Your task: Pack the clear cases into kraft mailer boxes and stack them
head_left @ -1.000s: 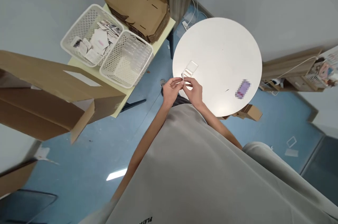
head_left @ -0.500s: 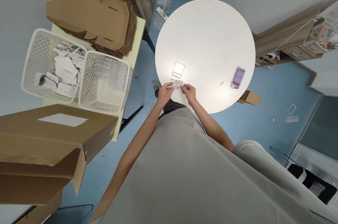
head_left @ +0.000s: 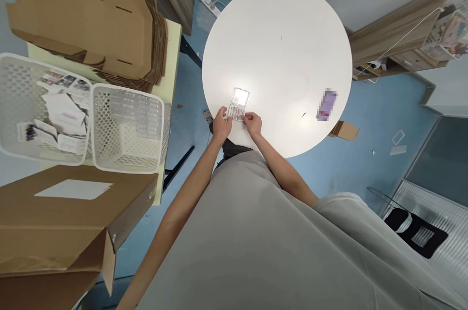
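Observation:
A small clear plastic case (head_left: 237, 111) lies near the table's front edge, its clear lid (head_left: 240, 97) hinged back and away from me. Several small pale pieces sit in rows inside the case, too small to name. My left hand (head_left: 222, 125) holds the case's left side, thumb and fingers curled at its edge. At the right front corner, my right hand (head_left: 253, 125) pinches the case between thumb and fingertips. What lies under the fingertips is hidden.
The round white table (head_left: 281, 32) carries a blurred purple object (head_left: 327, 104) at right. A side table at left holds stacked flat cardboard boxes (head_left: 84, 22), a white basket (head_left: 46, 149) of cards, and another basket (head_left: 127, 166) of clear cases. A large cardboard box (head_left: 66, 217) stands nearer me.
The section with the small pieces, earlier apart from the lid with a clear strip between, now sits close against the lid. Both hands stay at its sides. The camera view has shifted.

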Action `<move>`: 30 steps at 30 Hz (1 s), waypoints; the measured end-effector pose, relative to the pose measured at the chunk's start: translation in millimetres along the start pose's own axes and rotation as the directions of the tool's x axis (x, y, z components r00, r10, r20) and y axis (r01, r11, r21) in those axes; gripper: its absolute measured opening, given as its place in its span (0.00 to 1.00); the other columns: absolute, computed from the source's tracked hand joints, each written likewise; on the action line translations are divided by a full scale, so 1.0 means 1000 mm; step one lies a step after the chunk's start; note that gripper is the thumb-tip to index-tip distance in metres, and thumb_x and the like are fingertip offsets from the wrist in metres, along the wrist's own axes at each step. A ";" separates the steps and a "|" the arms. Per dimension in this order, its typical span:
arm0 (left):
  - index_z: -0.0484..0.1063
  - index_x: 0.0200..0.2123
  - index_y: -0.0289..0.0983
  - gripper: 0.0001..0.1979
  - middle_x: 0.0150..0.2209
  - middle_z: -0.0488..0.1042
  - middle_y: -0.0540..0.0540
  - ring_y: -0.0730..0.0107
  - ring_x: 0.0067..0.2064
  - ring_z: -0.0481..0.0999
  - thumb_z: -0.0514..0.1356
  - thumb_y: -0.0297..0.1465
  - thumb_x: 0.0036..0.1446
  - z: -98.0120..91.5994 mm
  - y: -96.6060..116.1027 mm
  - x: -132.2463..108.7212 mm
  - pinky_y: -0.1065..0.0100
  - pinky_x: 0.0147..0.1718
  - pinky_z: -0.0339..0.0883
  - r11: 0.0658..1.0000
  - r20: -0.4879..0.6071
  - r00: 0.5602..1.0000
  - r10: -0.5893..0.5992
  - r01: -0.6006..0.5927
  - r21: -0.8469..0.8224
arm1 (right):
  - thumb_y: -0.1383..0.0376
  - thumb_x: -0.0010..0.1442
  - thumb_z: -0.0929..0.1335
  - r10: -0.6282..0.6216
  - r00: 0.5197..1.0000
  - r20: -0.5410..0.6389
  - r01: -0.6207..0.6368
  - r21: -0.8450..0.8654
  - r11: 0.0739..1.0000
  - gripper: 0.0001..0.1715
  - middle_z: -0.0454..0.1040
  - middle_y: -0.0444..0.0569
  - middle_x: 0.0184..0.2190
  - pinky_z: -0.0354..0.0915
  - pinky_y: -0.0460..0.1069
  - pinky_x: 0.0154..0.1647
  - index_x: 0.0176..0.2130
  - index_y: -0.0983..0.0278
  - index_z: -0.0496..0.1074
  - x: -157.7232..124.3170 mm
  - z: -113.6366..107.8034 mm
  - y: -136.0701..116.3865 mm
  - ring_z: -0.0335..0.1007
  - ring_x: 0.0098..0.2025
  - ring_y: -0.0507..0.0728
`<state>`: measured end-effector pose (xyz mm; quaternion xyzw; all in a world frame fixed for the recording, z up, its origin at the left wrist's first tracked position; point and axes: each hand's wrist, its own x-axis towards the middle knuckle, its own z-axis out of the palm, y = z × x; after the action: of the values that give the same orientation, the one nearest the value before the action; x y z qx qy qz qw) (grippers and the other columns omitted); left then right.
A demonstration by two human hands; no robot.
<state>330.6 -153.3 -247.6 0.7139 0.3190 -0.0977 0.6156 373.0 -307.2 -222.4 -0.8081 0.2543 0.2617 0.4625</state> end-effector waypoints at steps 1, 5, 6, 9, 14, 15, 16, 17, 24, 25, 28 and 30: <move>0.75 0.67 0.39 0.32 0.67 0.78 0.31 0.45 0.69 0.77 0.68 0.30 0.58 -0.001 0.000 0.002 0.44 0.69 0.71 1.000 0.009 1.000 -0.008 0.008 -0.003 | 0.59 0.64 0.75 -0.002 1.000 -0.002 0.002 -0.021 1.000 0.08 0.86 0.47 0.38 0.75 0.52 0.53 0.41 0.61 0.79 0.000 0.001 -0.001 0.81 0.41 0.56; 0.73 0.69 0.38 0.36 0.68 0.77 0.30 0.44 0.69 0.77 0.67 0.28 0.56 -0.004 0.004 0.008 0.42 0.70 0.69 0.999 0.078 0.996 -0.046 0.047 -0.005 | 0.58 0.65 0.76 -0.012 1.000 0.018 0.014 -0.103 0.995 0.08 0.86 0.47 0.39 0.74 0.53 0.54 0.38 0.60 0.77 0.000 0.003 -0.004 0.80 0.42 0.57; 0.73 0.69 0.38 0.37 0.69 0.77 0.30 0.43 0.69 0.77 0.67 0.27 0.55 -0.005 0.005 0.009 0.41 0.71 0.68 0.999 0.091 0.995 -0.052 0.052 -0.002 | 0.58 0.64 0.76 -0.015 1.000 0.026 0.018 -0.122 0.992 0.09 0.85 0.47 0.39 0.74 0.53 0.54 0.37 0.60 0.77 0.000 0.003 -0.004 0.80 0.42 0.58; 0.73 0.70 0.38 0.38 0.70 0.75 0.30 0.43 0.70 0.77 0.67 0.26 0.53 -0.006 0.008 0.015 0.40 0.71 0.67 0.999 0.091 0.995 -0.041 0.042 -0.007 | 0.57 0.64 0.77 -0.029 0.999 0.021 0.032 -0.153 0.988 0.11 0.85 0.49 0.41 0.74 0.54 0.56 0.39 0.60 0.77 0.004 0.002 -0.005 0.80 0.44 0.58; 0.74 0.69 0.39 0.37 0.70 0.75 0.31 0.44 0.71 0.76 0.67 0.25 0.54 -0.005 0.009 0.040 0.42 0.71 0.68 0.999 0.116 0.993 0.018 -0.012 -0.045 | 0.55 0.68 0.75 -0.102 0.994 -0.030 0.101 -0.025 0.995 0.21 0.85 0.55 0.51 0.75 0.57 0.62 0.54 0.64 0.78 0.028 -0.001 -0.001 0.83 0.49 0.59; 0.74 0.70 0.39 0.38 0.71 0.75 0.30 0.44 0.71 0.76 0.67 0.24 0.55 -0.004 0.010 0.046 0.43 0.71 0.68 0.999 0.149 0.989 0.014 -0.006 -0.053 | 0.55 0.68 0.75 -0.111 0.994 -0.022 0.112 0.018 0.994 0.21 0.85 0.56 0.52 0.75 0.57 0.63 0.56 0.64 0.78 0.034 -0.001 0.001 0.83 0.49 0.59; 0.72 0.72 0.38 0.39 0.71 0.74 0.30 0.45 0.71 0.75 0.67 0.24 0.55 -0.004 0.010 0.051 0.43 0.71 0.68 0.998 0.190 0.982 0.002 0.009 -0.058 | 0.56 0.69 0.74 -0.115 0.993 -0.007 0.115 0.059 0.992 0.22 0.85 0.55 0.52 0.75 0.57 0.64 0.57 0.64 0.78 0.039 -0.001 0.003 0.83 0.50 0.59; 0.70 0.74 0.37 0.41 0.73 0.72 0.30 0.45 0.71 0.75 0.67 0.23 0.56 -0.005 0.011 0.056 0.43 0.72 0.67 0.998 0.231 0.973 -0.015 0.029 -0.059 | 0.57 0.69 0.74 -0.114 0.993 0.012 0.113 0.098 0.989 0.22 0.85 0.54 0.51 0.75 0.58 0.64 0.58 0.63 0.77 0.044 -0.001 0.005 0.83 0.50 0.59; 0.60 0.80 0.34 0.46 0.77 0.64 0.27 0.44 0.72 0.74 0.65 0.21 0.58 -0.011 0.016 0.061 0.44 0.73 0.67 0.994 0.357 0.931 -0.070 0.095 -0.052 | 0.64 0.69 0.71 -0.087 0.993 0.077 0.062 0.274 0.960 0.17 0.82 0.45 0.41 0.77 0.56 0.60 0.56 0.60 0.74 0.055 0.003 0.017 0.83 0.43 0.56; 0.60 0.80 0.34 0.45 0.78 0.64 0.27 0.44 0.72 0.75 0.64 0.21 0.59 -0.011 0.016 0.059 0.44 0.73 0.67 0.995 0.358 0.932 -0.062 0.087 -0.054 | 0.64 0.69 0.71 -0.087 0.993 0.079 0.061 0.290 0.955 0.15 0.81 0.44 0.40 0.77 0.55 0.60 0.55 0.59 0.74 0.054 0.003 0.017 0.83 0.43 0.56; 0.62 0.78 0.33 0.41 0.77 0.66 0.28 0.46 0.73 0.74 0.63 0.22 0.62 -0.010 0.012 0.053 0.45 0.74 0.66 0.999 0.328 0.944 -0.026 0.038 -0.030 | 0.61 0.71 0.71 -0.098 0.992 0.081 0.067 0.321 0.945 0.09 0.80 0.41 0.37 0.77 0.55 0.60 0.51 0.57 0.72 0.048 0.001 0.019 0.83 0.43 0.55; 0.65 0.77 0.34 0.38 0.75 0.70 0.30 0.46 0.75 0.72 0.63 0.24 0.64 -0.009 0.008 0.048 0.44 0.75 0.63 1.000 0.305 0.952 0.004 -0.001 -0.010 | 0.57 0.73 0.71 -0.117 0.991 0.071 0.087 0.338 0.937 0.08 0.80 0.42 0.37 0.77 0.54 0.61 0.48 0.57 0.72 0.042 0.000 0.019 0.83 0.45 0.55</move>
<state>370.5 -128.5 -264.4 0.6877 0.2196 -0.2043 0.6611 390.8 -323.1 -261.6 -0.7173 0.2316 0.2267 0.6168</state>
